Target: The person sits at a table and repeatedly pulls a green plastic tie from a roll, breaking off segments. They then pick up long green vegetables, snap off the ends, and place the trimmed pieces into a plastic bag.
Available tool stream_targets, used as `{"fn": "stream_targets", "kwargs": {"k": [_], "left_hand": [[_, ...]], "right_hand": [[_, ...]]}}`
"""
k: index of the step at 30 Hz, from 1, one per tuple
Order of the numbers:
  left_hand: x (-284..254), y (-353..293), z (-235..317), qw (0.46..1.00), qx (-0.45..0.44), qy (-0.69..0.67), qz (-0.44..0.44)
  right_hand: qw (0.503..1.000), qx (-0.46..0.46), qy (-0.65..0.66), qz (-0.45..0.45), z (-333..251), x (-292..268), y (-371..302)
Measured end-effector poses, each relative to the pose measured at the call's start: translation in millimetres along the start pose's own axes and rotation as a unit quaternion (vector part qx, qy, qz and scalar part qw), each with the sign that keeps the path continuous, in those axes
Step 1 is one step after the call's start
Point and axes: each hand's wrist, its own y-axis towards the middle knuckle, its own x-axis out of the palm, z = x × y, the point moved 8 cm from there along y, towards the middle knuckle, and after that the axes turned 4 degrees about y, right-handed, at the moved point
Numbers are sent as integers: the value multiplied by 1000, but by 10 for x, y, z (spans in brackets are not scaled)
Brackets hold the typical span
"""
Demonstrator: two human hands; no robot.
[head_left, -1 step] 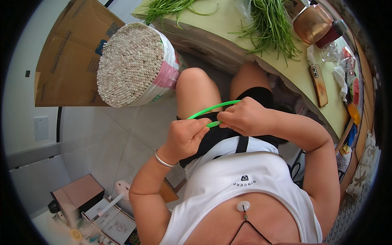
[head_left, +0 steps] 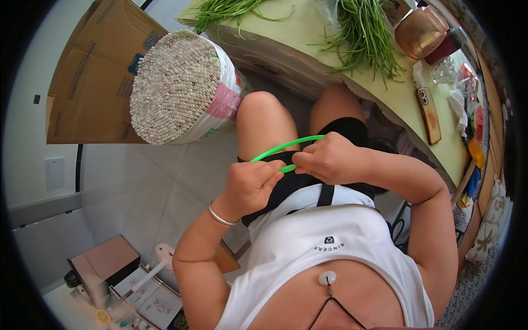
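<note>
Above my lap, both hands hold a thin bright green plastic tube (head_left: 286, 146) bent into a loop. My left hand (head_left: 250, 184) is closed, with its thumb and fingers pinching the loop's left side. My right hand (head_left: 330, 159) pinches the loop on the other side, thumb and forefinger pressed together. A short stretch of green shows between the two sets of fingertips, while the longer arc curves across above them. My fingers hide parts of the tube, and I cannot tell whether its ends are joined. A silver bangle (head_left: 221, 215) is on my left wrist.
A large bundle of pale, thin rods (head_left: 173, 88) wrapped in white stands left of my knees, against a cardboard sheet (head_left: 91, 82). Ahead, a yellow-topped table (head_left: 308, 41) bears long green stalks (head_left: 366, 38), a jar (head_left: 422, 33) and a phone (head_left: 429, 115). A pinkish box (head_left: 104, 256) is at lower left.
</note>
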Motion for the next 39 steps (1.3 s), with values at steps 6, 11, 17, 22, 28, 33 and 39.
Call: {"fn": "stream_targets", "kwargs": {"k": [6,11,17,22,28,33,39], "left_hand": [[-22,86,-11,1000,-3,15,0],[-677,161,212,992,6,95,88],[-3202,246,270,757,-24,512,405],[-4900,-210,423,523,-111,702,471],[-3601,71,-199,793,-123,430,414],[-2282,-197,-690,905,-130,296,277],[-1033,-239,-1136,903,-173,356,166]], "right_hand": [[1000,19,-19,-8,31,13,68],[952,-11,239,191,443,-585,431],[895,203,242,315,1708,-576,920],[930,164,177,277,1515,-387,1957],[942,251,55,218,1884,-286,2048],[953,175,23,246,1783,-344,2105],[945,183,-2,269,1802,-342,2137]]}}
